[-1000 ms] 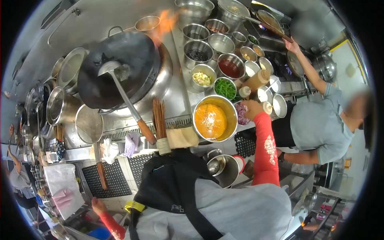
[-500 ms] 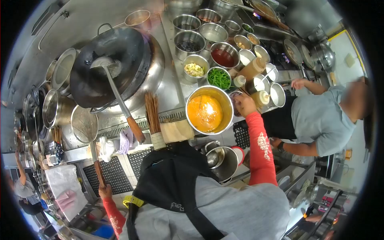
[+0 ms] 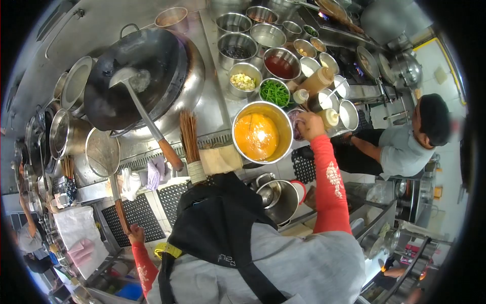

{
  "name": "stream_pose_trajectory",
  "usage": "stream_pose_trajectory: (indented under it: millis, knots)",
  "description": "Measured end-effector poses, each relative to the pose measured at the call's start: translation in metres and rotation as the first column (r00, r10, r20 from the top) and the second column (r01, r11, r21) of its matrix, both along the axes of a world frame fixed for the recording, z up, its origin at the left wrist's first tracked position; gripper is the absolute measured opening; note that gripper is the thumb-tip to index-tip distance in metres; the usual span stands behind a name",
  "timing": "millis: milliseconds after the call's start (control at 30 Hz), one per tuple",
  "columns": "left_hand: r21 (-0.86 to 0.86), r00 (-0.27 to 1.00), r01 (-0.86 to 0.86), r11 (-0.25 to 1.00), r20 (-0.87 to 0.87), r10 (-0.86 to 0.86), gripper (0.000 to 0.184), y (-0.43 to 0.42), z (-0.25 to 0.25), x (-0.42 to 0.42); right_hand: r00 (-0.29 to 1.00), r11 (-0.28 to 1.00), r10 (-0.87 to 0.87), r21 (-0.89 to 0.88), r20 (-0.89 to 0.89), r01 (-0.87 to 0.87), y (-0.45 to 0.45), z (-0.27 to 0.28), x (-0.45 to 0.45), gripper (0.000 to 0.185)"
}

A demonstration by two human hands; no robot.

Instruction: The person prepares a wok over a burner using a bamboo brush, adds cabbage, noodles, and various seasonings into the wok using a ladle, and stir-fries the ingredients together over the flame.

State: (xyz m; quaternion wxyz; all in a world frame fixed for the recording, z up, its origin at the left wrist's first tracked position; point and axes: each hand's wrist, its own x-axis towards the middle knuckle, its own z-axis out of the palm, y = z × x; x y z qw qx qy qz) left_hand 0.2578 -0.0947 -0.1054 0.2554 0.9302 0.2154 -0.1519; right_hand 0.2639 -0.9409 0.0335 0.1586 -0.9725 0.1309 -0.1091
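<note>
My left hand is closed round the wooden handle of a wire strainer, whose round mesh head rests at the stove's front edge. My right hand has its fingers curled into a small container of purple sliced onion; the fingertips are hidden, so what they pinch cannot be made out. Just left of it stands a steel pot of beaten egg, bright orange. Chopped green vegetable fills a bowl behind. A ladle lies in the black wok, its wooden handle toward me.
Several steel pots, including one of red sauce, and squeeze bottles crowd the counter. A bamboo brush stands by the wok beside a folded cloth. A co-worker is at the right. Below sits a large pot.
The view has shifted slightly. My right hand has come a little further over the onion container. The co-worker at the right has turned and bent forward. My left hand keeps hold of the strainer.
</note>
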Motion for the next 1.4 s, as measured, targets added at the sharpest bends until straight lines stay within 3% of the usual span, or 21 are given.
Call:
stream_pose_trajectory:
  millis: [133, 300, 400, 433, 533, 600, 667, 733, 800, 900, 1000, 1033, 1133, 1167, 1200, 1233, 1267, 1300, 1333, 1367, 1400]
  knots:
    - [-0.080, 0.998, 0.035, 0.996, 0.060, -0.030, 0.035, 0.002, -0.016, 0.002, 0.997, 0.997, -0.044, 0.067, 0.057, 0.040, 0.009, 0.024, -0.003, 0.021]
    - [-0.271, 0.993, -0.086, 0.959, -0.098, 0.061, 0.023, -0.013, -0.008, -0.019, 0.995, 0.987, -0.027, 0.158, 0.096, 0.012, 0.004, 0.037, -0.012, 0.021]
    - [-0.238, 0.956, -0.165, 0.957, -0.279, 0.095, 0.022, -0.020, 0.002, -0.025, 0.997, 0.977, -0.070, 0.205, 0.045, 0.059, 0.009, 0.072, -0.007, 0.019]
    - [-0.212, 0.926, -0.178, 0.961, -0.367, 0.090, 0.024, -0.017, -0.007, -0.031, 0.993, 0.992, -0.045, 0.123, 0.105, 0.032, 0.013, 0.082, 0.001, 0.017]
    - [-0.185, 0.915, -0.329, 0.926, -0.307, 0.263, 0.034, -0.008, -0.044, -0.063, 0.984, 0.919, -0.016, 0.389, 0.179, -0.055, 0.035, 0.123, 0.037, 0.015]
    - [-0.234, 0.880, -0.397, 0.888, -0.373, 0.295, 0.040, -0.012, -0.055, -0.071, 0.928, 0.967, 0.236, 0.023, 0.288, -0.253, 0.080, 0.177, 0.077, 0.016]
    - [-0.225, 0.867, -0.436, 0.871, -0.366, 0.340, 0.042, -0.024, -0.048, -0.081, 0.944, 0.949, 0.193, 0.195, 0.266, -0.249, 0.111, 0.192, 0.129, 0.017]
    - [-0.241, 0.854, -0.481, 0.843, -0.345, 0.389, 0.044, -0.033, -0.036, -0.097, 0.917, 0.814, 0.249, 0.446, 0.312, -0.372, 0.155, 0.208, 0.183, 0.020]
    - [-0.282, 0.838, -0.533, 0.798, -0.309, 0.450, 0.046, -0.034, -0.030, -0.118, 0.905, 0.797, 0.377, 0.430, 0.196, -0.425, 0.190, 0.217, 0.241, 0.024]
    - [-0.315, 0.771, -0.636, 0.704, -0.269, 0.577, 0.046, -0.030, -0.021, -0.165, 0.882, 0.808, 0.425, 0.354, 0.204, -0.472, 0.238, 0.242, 0.292, 0.027]
    - [-0.330, 0.661, -0.744, 0.581, -0.237, 0.712, 0.044, -0.029, -0.017, -0.221, 0.759, 0.809, 0.475, 0.118, 0.444, -0.576, 0.263, 0.262, 0.334, 0.029]
    - [-0.336, 0.602, -0.787, 0.517, -0.238, 0.762, 0.043, -0.026, -0.020, -0.238, 0.745, 0.844, 0.474, -0.001, 0.470, -0.536, 0.280, 0.277, 0.330, 0.030]
    - [-0.366, 0.499, -0.834, 0.412, -0.182, 0.848, 0.040, -0.017, -0.042, -0.287, 0.678, 0.899, 0.338, -0.011, 0.653, -0.437, 0.316, 0.265, 0.357, 0.026]
    - [-0.358, 0.447, -0.856, 0.373, -0.149, 0.882, 0.040, -0.008, -0.050, -0.300, 0.682, 0.895, 0.277, 0.076, 0.677, -0.439, 0.340, 0.254, 0.357, 0.027]
    - [-0.418, 0.417, -0.838, 0.351, -0.076, 0.906, 0.038, 0.000, -0.065, -0.313, 0.733, 0.877, 0.398, 0.007, 0.551, -0.481, 0.343, 0.229, 0.386, 0.032]
    - [-0.295, 0.454, -0.854, 0.428, -0.020, 0.891, 0.037, 0.005, -0.052, -0.315, 0.678, 0.718, 0.696, -0.237, 0.238, -0.654, 0.302, 0.173, 0.460, 0.036]
    - [-0.237, 0.458, -0.857, 0.458, 0.060, 0.887, 0.036, 0.018, -0.054, -0.316, 0.687, 0.742, 0.659, -0.118, 0.306, -0.659, 0.295, 0.150, 0.485, 0.036]
    - [-0.322, 0.398, -0.850, 0.417, 0.126, 0.909, 0.034, 0.031, -0.040, -0.313, 0.693, 0.747, 0.615, 0.004, 0.377, -0.665, 0.289, 0.127, 0.509, 0.036]
    - [-0.159, 0.444, -0.857, 0.490, 0.254, 0.859, 0.032, 0.046, -0.015, -0.311, 0.695, 0.732, 0.563, 0.121, 0.447, -0.670, 0.286, 0.105, 0.531, 0.037]
    - [-0.188, 0.390, -0.871, 0.454, 0.298, 0.871, 0.032, 0.073, 0.004, -0.314, 0.858, 0.669, 0.439, 0.540, 0.267, -0.510, 0.304, 0.120, 0.522, 0.028]
    - [-0.216, 0.358, -0.872, 0.439, 0.328, 0.874, 0.032, 0.100, 0.014, -0.324, 0.838, 0.614, 0.370, 0.572, 0.401, -0.544, 0.317, 0.120, 0.519, 0.022]
